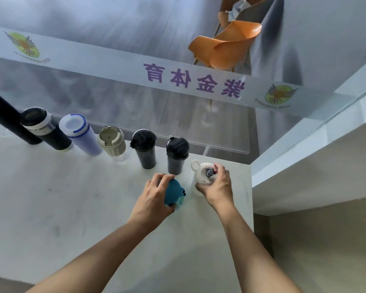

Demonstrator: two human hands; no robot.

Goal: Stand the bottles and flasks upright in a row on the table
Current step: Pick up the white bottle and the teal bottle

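Note:
Several bottles stand upright in a row along the far edge of the white table (72, 197): a tall black flask (6, 119), a black flask with a steel ring (44, 130), a pale blue bottle (80, 134), a beige cup (112, 140), a black tumbler (145, 149) and a dark grey bottle (176, 155). My left hand (154, 197) grips a teal-lidded bottle (174, 192) just in front of the row. My right hand (217, 185) holds the top of a white bottle (203, 174) with a loop handle, at the row's right end.
The table's right edge (250, 197) runs close beside the white bottle. A glass wall with a white banner (178, 75) stands behind the row. An orange chair (226, 47) is beyond the glass. A white ledge (315, 149) rises at the right.

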